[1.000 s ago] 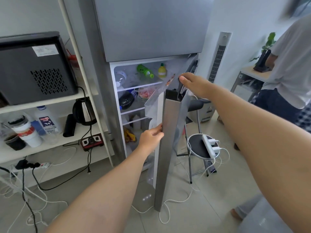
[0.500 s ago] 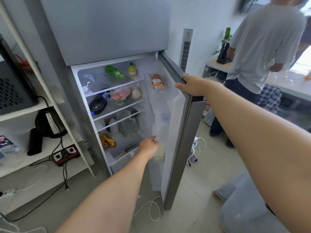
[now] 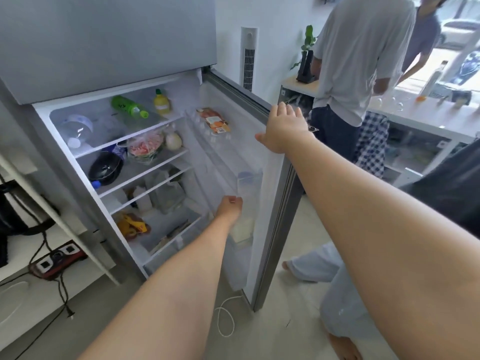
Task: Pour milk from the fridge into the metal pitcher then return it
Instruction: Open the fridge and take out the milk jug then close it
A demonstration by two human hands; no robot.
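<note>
The lower fridge door (image 3: 281, 203) stands wide open. In its inner door shelf sits a translucent milk bottle (image 3: 245, 227) with a blue cap, with milk low in it, blurred behind the shelf rail. My left hand (image 3: 230, 207) reaches into that shelf and its fingers curl against the bottle's left side. My right hand (image 3: 281, 128) lies flat on the top edge of the door with the fingers spread. No metal pitcher is in view.
The fridge shelves (image 3: 135, 136) hold a green bottle (image 3: 128, 106), a yellow bottle, a black bowl (image 3: 105, 168) and bagged food. A white rack with a power strip (image 3: 55, 262) stands at left. Two people (image 3: 361, 61) stand at a counter at right. A white cable lies on the floor.
The door has swung further open. My right hand went from gripping its top edge to lying flat on it. My left hand moved up along the milk bottle in the door shelf.
</note>
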